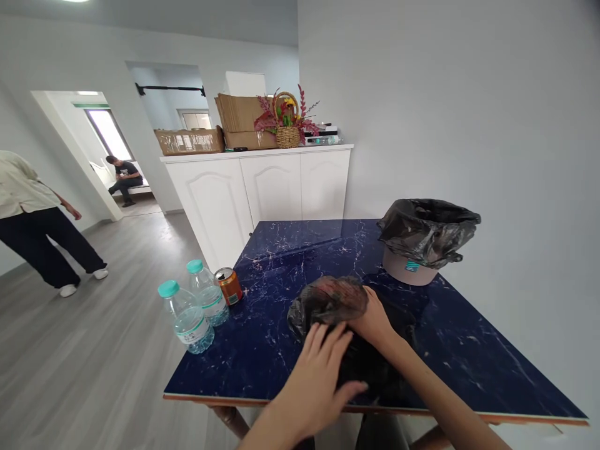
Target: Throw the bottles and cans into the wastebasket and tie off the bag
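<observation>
A crumpled black plastic bag [304,310] lies on the near part of the dark blue marbled table [276,356]. My right hand [372,322] reaches into it from the right. Its fingers show faintly as a reddish shape through the thin plastic and look stretched out to the left, though their exact pose is veiled. My left hand [316,375] rests its fingertips against the bag's near edge, fingers spread and thumb held apart. More black plastic lies beneath and between my wrists. Behind it, to the right, stands a beige bin [405,270] with a black liner [422,234] folded over its rim.
Two water bottles [191,325] with teal caps and an orange can [229,286] stand along the table's left edge. Beyond is a white cabinet [272,187] bearing cardboard boxes and a flower basket [287,136]. One person [28,206] stands at left; another [125,175] sits in a farther room.
</observation>
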`<state>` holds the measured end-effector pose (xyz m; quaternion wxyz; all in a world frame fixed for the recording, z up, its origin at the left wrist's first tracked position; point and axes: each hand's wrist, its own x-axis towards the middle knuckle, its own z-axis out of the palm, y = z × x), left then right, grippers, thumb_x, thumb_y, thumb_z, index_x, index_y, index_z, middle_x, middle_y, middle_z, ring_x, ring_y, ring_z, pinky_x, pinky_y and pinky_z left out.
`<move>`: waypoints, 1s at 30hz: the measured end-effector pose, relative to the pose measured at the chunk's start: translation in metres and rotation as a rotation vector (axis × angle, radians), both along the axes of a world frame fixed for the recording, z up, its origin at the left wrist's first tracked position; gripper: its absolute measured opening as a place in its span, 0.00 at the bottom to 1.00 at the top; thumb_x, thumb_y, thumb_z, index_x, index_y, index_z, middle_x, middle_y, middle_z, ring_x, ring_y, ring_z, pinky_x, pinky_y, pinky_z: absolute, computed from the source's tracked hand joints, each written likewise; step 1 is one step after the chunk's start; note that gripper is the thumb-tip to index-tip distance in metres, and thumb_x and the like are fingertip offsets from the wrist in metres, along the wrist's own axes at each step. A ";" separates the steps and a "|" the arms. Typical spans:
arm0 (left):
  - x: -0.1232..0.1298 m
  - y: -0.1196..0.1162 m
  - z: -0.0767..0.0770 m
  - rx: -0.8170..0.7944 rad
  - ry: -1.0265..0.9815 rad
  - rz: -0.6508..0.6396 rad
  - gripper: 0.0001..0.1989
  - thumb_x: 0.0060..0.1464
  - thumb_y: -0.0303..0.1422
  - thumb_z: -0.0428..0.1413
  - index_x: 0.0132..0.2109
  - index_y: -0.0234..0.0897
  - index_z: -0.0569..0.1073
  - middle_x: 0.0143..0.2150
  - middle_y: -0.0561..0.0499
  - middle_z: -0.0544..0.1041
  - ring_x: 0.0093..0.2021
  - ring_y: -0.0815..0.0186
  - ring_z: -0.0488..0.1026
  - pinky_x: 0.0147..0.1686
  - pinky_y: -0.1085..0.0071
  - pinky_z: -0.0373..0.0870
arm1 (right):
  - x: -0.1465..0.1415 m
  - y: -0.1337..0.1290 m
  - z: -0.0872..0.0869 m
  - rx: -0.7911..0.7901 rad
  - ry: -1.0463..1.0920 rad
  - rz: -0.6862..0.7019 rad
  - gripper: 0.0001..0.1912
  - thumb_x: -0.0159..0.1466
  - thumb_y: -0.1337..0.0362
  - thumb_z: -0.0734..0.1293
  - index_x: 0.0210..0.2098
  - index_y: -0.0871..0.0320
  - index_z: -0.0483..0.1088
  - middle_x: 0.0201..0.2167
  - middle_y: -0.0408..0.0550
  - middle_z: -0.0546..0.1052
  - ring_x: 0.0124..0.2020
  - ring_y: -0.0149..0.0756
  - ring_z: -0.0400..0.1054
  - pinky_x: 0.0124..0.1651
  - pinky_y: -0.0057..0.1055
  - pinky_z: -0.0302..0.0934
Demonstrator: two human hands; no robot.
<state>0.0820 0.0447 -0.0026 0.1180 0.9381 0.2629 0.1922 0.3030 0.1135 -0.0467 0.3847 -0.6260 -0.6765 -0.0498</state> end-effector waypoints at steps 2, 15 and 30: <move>0.003 0.014 -0.005 -0.042 -0.034 0.066 0.36 0.70 0.45 0.55 0.77 0.39 0.53 0.77 0.37 0.59 0.78 0.46 0.51 0.74 0.40 0.55 | 0.011 -0.025 0.002 -0.010 -0.051 0.045 0.19 0.69 0.54 0.68 0.55 0.55 0.76 0.53 0.57 0.81 0.59 0.55 0.72 0.63 0.51 0.66; -0.023 0.040 -0.048 -0.430 -0.417 0.210 0.21 0.73 0.41 0.51 0.68 0.43 0.63 0.64 0.40 0.74 0.65 0.51 0.71 0.65 0.50 0.69 | 0.024 -0.146 0.037 -0.419 0.398 0.212 0.32 0.67 0.45 0.70 0.67 0.47 0.65 0.66 0.55 0.71 0.61 0.53 0.72 0.58 0.44 0.73; -0.026 0.041 -0.073 -0.474 -0.587 0.311 0.29 0.68 0.33 0.53 0.72 0.41 0.58 0.68 0.39 0.70 0.62 0.54 0.74 0.64 0.49 0.70 | -0.016 -0.106 0.180 0.063 -0.029 0.095 0.27 0.68 0.46 0.70 0.62 0.48 0.69 0.57 0.51 0.79 0.50 0.51 0.78 0.50 0.43 0.75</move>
